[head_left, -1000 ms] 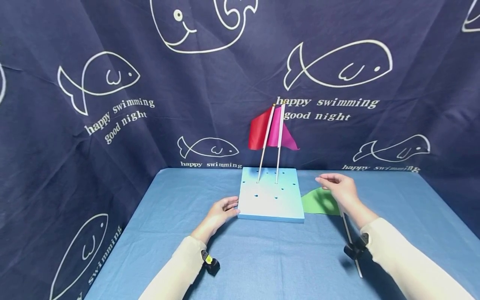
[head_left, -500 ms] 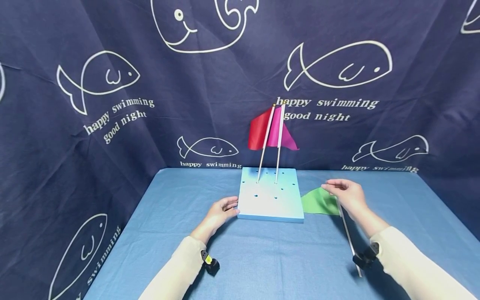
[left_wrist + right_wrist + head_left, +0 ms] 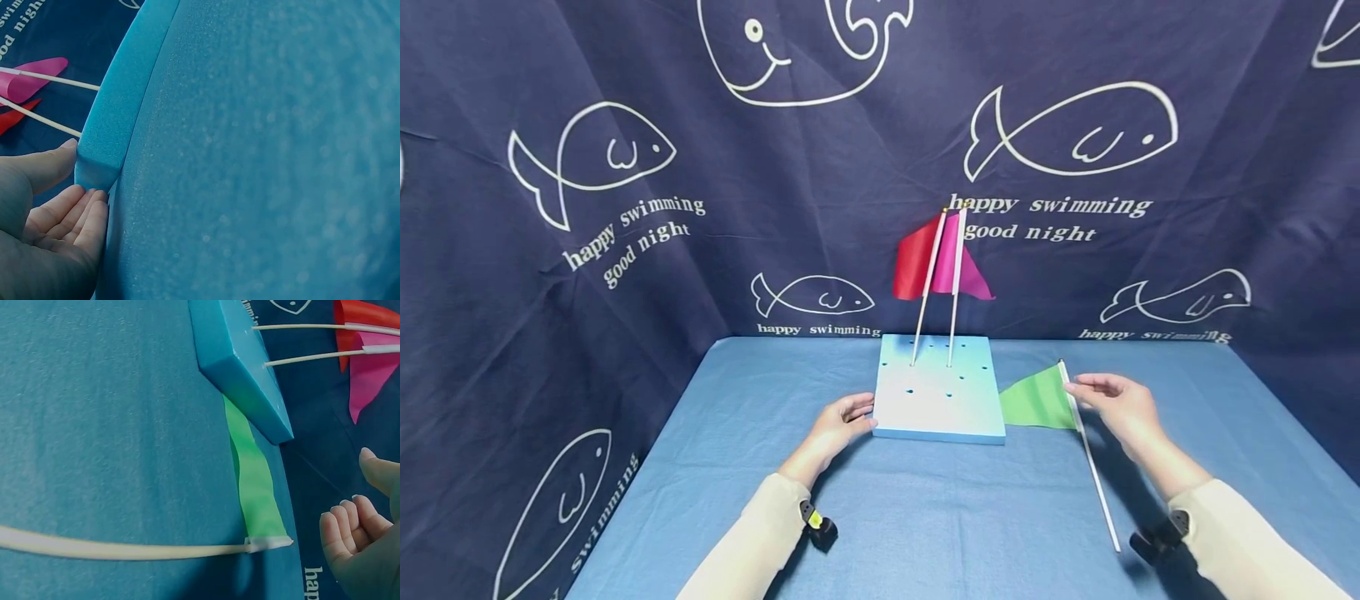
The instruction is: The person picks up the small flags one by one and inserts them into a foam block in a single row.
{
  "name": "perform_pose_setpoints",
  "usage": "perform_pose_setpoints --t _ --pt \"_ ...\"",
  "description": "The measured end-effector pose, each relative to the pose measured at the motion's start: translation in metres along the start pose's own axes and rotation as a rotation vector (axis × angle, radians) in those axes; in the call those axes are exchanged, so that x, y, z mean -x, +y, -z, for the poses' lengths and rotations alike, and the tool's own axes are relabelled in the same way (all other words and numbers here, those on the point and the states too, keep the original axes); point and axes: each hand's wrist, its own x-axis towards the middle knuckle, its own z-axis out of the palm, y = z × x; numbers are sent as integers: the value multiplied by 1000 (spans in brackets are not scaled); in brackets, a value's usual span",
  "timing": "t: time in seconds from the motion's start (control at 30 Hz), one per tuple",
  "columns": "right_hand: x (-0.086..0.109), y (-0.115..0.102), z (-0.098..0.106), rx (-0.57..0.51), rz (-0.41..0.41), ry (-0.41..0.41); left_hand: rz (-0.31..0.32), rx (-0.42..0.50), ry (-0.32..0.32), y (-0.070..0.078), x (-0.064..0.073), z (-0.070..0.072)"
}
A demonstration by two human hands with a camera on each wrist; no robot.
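In the head view my left hand (image 3: pixel 833 427) is at the left side of a light blue foam board (image 3: pixel 938 408) with small holes. In the left wrist view its fingertips touch the board's corner, the thumb beside it. A red flag (image 3: pixel 913 262) and a magenta flag (image 3: pixel 973 275) stand on thin sticks in the board. My right hand (image 3: pixel 1123 408) hovers near the top of a green flag (image 3: pixel 1037 400), which lies on the table with its white stick (image 3: pixel 1099 483) slanting toward me. In the right wrist view this hand holds nothing, its fingers loosely bent and apart from the flag.
A blue cloth covers the table (image 3: pixel 925 517). Behind it hangs a dark blue curtain (image 3: pixel 820 183) with white fish drawings and lettering, close to the board's back edge. The green flag's tip meets the board's right side in the head view.
My right hand has moved right and toward me, from above the top of the green flag to beside its stick. The left hand, board and flags have stayed in place.
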Motion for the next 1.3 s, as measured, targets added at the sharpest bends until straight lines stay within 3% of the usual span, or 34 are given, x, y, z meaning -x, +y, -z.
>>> perform_pose_setpoints --t 0.43,0.67,1.3 --pt "10 9 10 107 13 -79 -7 8 18 3 -3 0" --pt "17 12 12 171 -31 -106 7 -2 14 2 -3 0" --pt "37 32 13 216 -104 -164 19 8 17 3 1 -1"
